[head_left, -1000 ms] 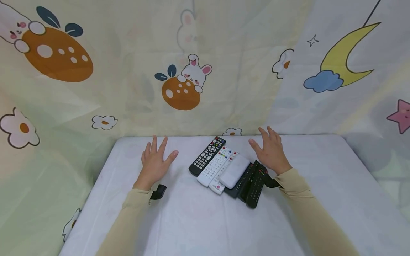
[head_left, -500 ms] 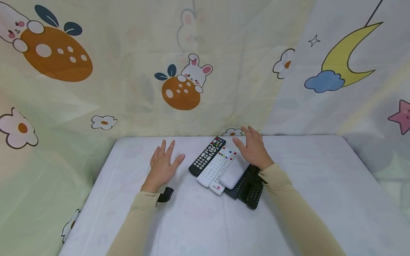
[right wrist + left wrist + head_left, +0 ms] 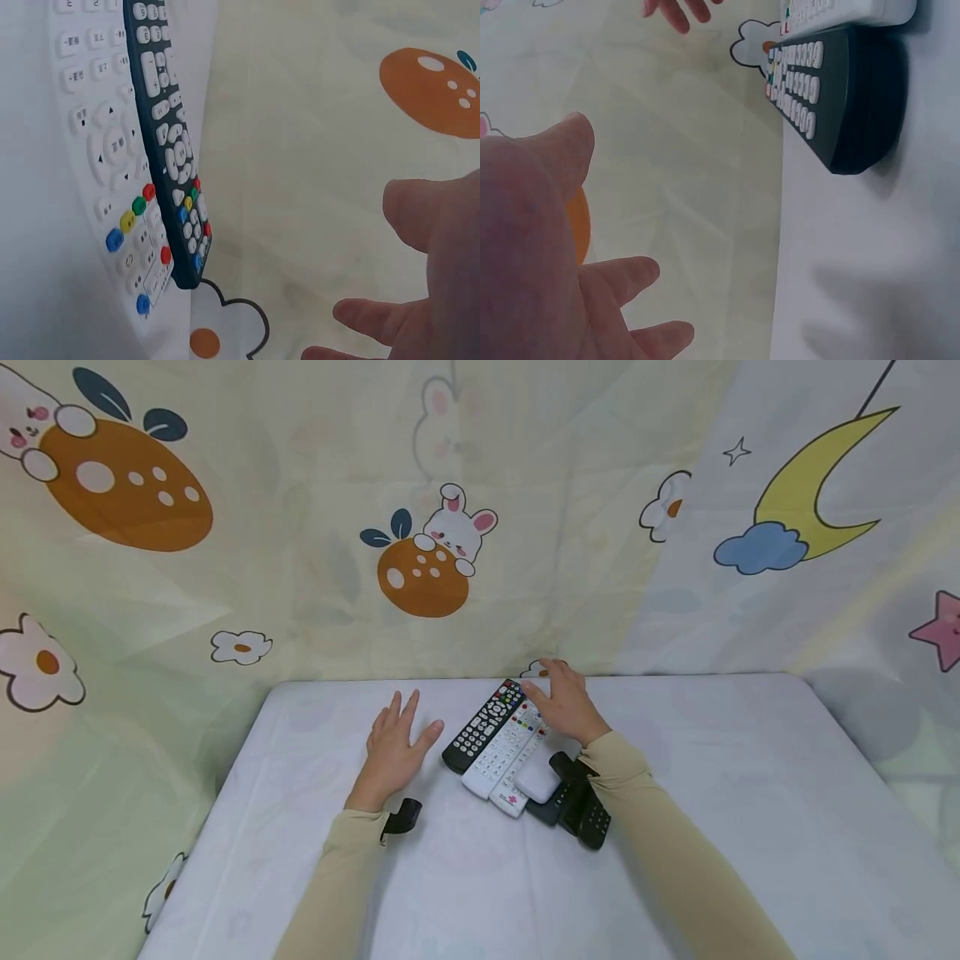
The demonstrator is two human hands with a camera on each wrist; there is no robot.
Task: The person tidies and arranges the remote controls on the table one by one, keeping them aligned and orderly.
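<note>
My right hand (image 3: 566,702) hovers over the top ends of the remotes, fingers spread and holding nothing. Beneath it lie a black remote control (image 3: 483,727) with white buttons and a white remote control (image 3: 498,747), both filling the left of the right wrist view. My left hand (image 3: 393,756) is held up to the left of the black remote, fingers apart, with bare tabletop between them. In the left wrist view, the near end of that black remote (image 3: 866,97) shows at upper right.
A second white remote (image 3: 508,799) and a white rounded block (image 3: 534,777) overlap the row. Several dark remotes (image 3: 596,825) lie at its right, partly hidden by the right wrist's camera mount. The white table (image 3: 450,893) ends at a patterned cloth wall (image 3: 315,568).
My right hand has swept left from beside the row to above its far end. My left hand has moved right, closer to the black remote. The remotes have stayed put.
</note>
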